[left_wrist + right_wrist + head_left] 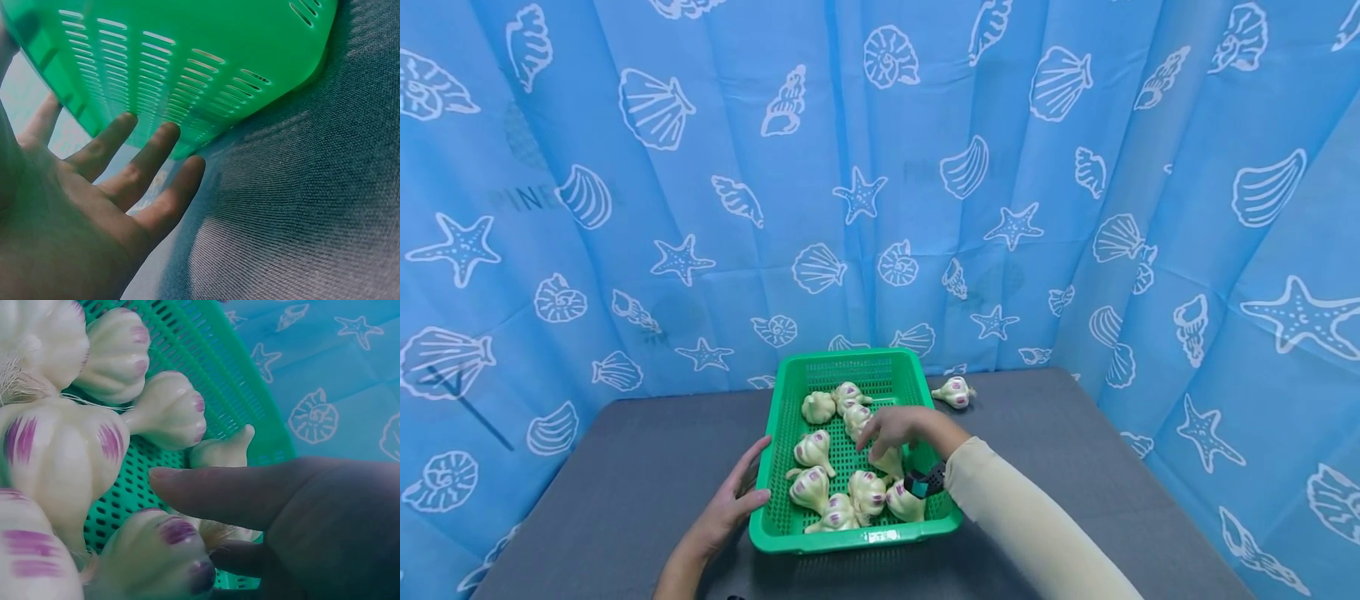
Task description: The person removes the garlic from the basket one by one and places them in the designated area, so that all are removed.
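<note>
Grey table (625, 467), left hand (730, 500) spread against basket (790, 533) edge, right hand (898, 429) pinching garlic (889, 460).

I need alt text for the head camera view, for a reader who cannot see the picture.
A person's right hand reaches into a green basket of garlic bulbs on a grey table, while the left hand rests flat against the basket's left side. One more bulb lies on the table beside the basket's far right corner, and a blue curtain printed with seashells hangs behind.
</note>
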